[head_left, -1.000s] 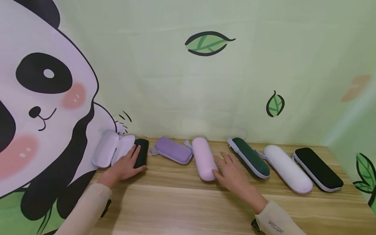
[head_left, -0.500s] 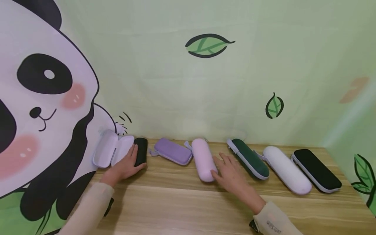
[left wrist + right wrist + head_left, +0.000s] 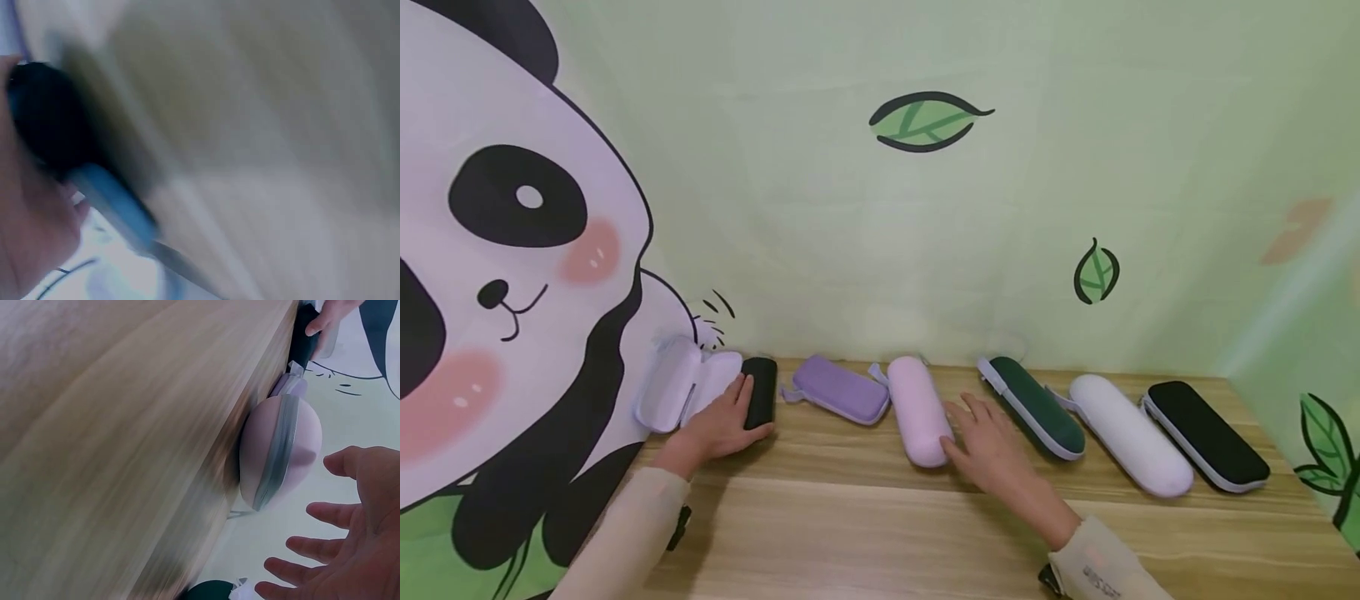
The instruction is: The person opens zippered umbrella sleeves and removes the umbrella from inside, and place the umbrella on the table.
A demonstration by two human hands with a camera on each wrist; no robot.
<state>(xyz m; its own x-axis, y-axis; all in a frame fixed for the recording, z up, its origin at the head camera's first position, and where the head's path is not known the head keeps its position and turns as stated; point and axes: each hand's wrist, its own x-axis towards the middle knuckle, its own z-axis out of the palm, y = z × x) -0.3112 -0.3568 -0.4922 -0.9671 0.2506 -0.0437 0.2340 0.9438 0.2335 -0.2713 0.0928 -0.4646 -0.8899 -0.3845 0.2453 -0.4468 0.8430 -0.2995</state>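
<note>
At the left end of a row of zip cases, my left hand [image 3: 715, 425] holds a black case [image 3: 762, 392], thumb on its near end and fingers along its left side. Just left of it, partly behind the hand, an unzipped pale case [image 3: 670, 387] lies spread wide. In the left wrist view, the hand wraps beside the blurred black case [image 3: 53, 119]. My right hand [image 3: 988, 437] hovers beside the pink case [image 3: 917, 412], fingers spread and relaxed. The right wrist view shows a gap between that hand [image 3: 350, 544] and the pink case [image 3: 281, 450].
A purple case [image 3: 841, 389] lies between the black and pink ones. Farther right are a green case [image 3: 1037, 408], a white case [image 3: 1131, 433] and another black case [image 3: 1210, 433]. The wooden table [image 3: 865, 533] meets a printed backdrop [image 3: 805, 208] behind the row.
The head view has tilted slightly, so the whole scene sits a little lower. Both hands and the cases keep practically the same places.
</note>
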